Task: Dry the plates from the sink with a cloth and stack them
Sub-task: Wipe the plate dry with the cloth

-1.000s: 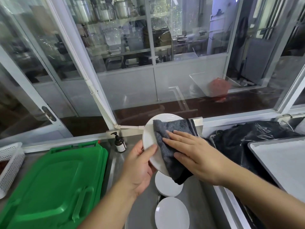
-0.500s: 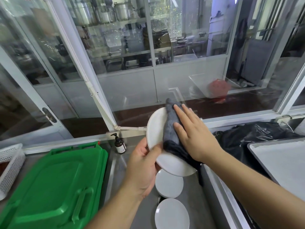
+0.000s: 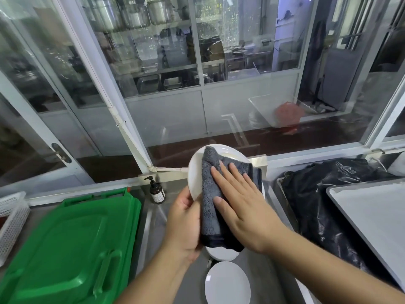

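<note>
A white plate (image 3: 194,172) is held tilted above the steel sink (image 3: 153,218). My left hand (image 3: 184,220) grips its lower left rim, thumb on the face. A dark grey cloth (image 3: 210,194) lies over the plate's face. My right hand (image 3: 241,207) presses flat on the cloth with straight fingers. Two more white plates lie in the sink below: one (image 3: 221,255) mostly hidden under the cloth, another (image 3: 228,284) nearer me.
A green plastic lid (image 3: 70,249) covers the counter on the left, with a white perforated basket (image 3: 11,220) beyond it. A brown pump bottle (image 3: 156,191) stands at the sink's back. Right: a black plastic bag (image 3: 324,202) and a grey tray (image 3: 377,218). Glass partition ahead.
My right hand slid the cloth from the plate's upper edge back down across its face. The plate stays in my left hand, slightly turned.
</note>
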